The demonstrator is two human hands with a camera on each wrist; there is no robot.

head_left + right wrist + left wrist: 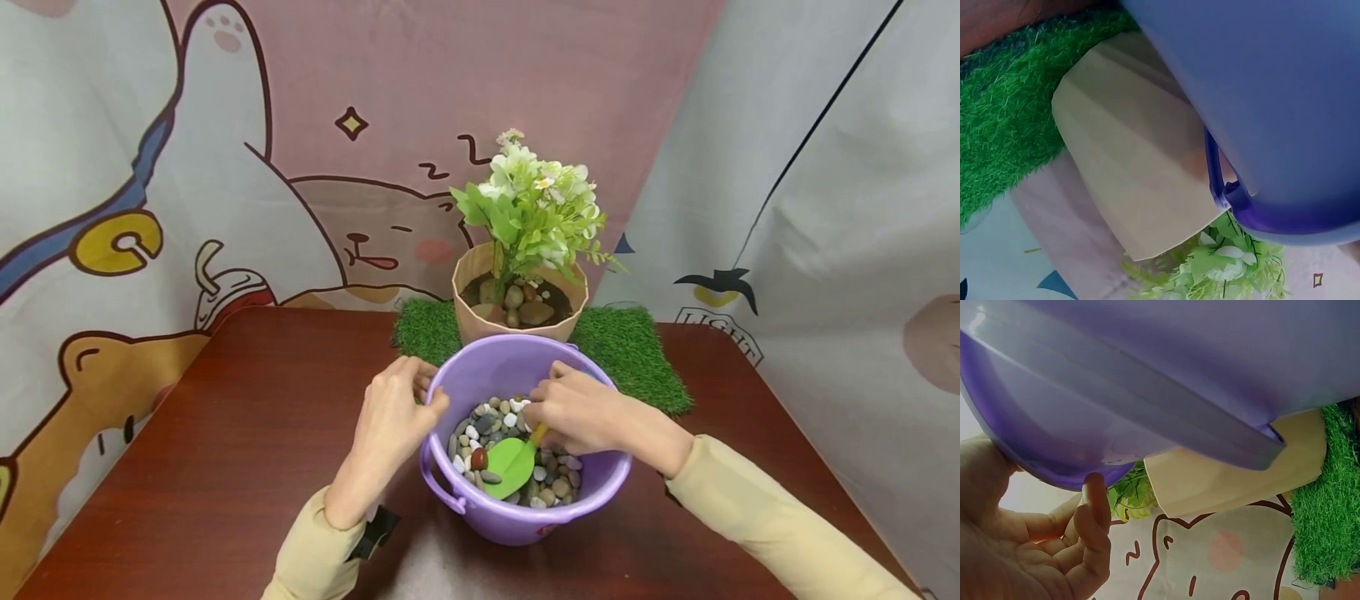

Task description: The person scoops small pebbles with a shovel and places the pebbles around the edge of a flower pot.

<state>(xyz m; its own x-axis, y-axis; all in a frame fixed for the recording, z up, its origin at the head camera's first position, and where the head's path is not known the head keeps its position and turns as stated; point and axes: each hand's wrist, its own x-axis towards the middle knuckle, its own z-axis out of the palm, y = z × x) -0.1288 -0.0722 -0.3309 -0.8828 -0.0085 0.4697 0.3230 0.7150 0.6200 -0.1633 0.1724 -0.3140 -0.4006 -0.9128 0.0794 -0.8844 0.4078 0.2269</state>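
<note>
A purple bucket (pixel 512 354) stands on the table with many pebbles (pixel 491 421) in it. My left hand (pixel 393 408) holds the bucket's left rim, its thumb over the edge and its fingers at the outer side. Inside the bucket my right hand (pixel 573 408) grips the yellow handle of a small green shovel (pixel 512 467). The shovel's blade lies low among the pebbles, with a red-brown stone (pixel 479 458) beside it. In the left wrist view a fingertip touches the bucket rim (pixel 1066 481). From the right wrist view, the right hand is hidden behind the bucket wall (pixel 1272 94).
Right behind the bucket, a beige faceted pot (pixel 517 333) holds white-flowered greenery (pixel 532 208), soil and stones. It stands on a green turf mat (pixel 637 358). The dark red-brown table (pixel 262 433) extends to both sides. Printed cloth (pixel 450 67) hangs behind.
</note>
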